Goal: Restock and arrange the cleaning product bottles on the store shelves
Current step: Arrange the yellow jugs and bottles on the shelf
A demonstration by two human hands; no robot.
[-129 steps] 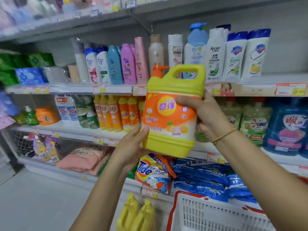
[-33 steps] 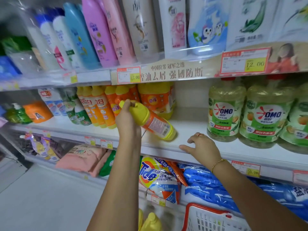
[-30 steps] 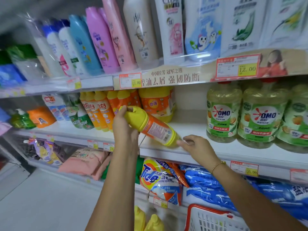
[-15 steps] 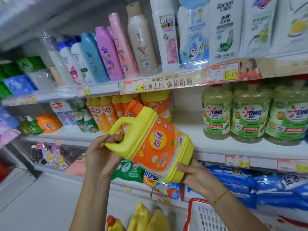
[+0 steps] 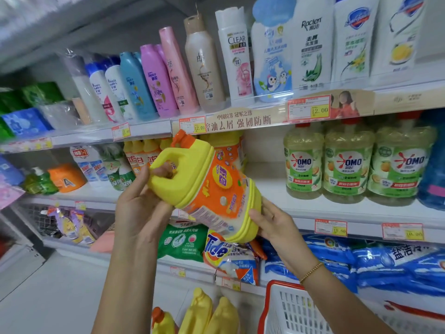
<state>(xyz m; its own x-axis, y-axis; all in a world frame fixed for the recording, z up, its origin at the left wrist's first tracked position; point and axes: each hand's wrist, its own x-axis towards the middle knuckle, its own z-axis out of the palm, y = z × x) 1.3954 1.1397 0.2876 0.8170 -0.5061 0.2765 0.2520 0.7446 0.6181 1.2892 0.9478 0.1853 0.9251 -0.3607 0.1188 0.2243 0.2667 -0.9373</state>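
White shelving (image 5: 265, 186) (price-tagged edges) above pale floor (image 5: 48, 297)

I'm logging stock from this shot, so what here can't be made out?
Head view only:
The jug: base covered by the right hand.
Left hand fingers: partly hidden inside the handle.
Price tags on the shelf edge: small print too blurred.
Yellow bottles and basket: cut off by the bottom edge.

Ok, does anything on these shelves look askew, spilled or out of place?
No spills or damage visible. The yellow detergent jug is held in the air, tilted, cap up-left, left hand gripping its handle, right hand holding its base. The Tide bag on the lower shelf seems to sag over the front edge.
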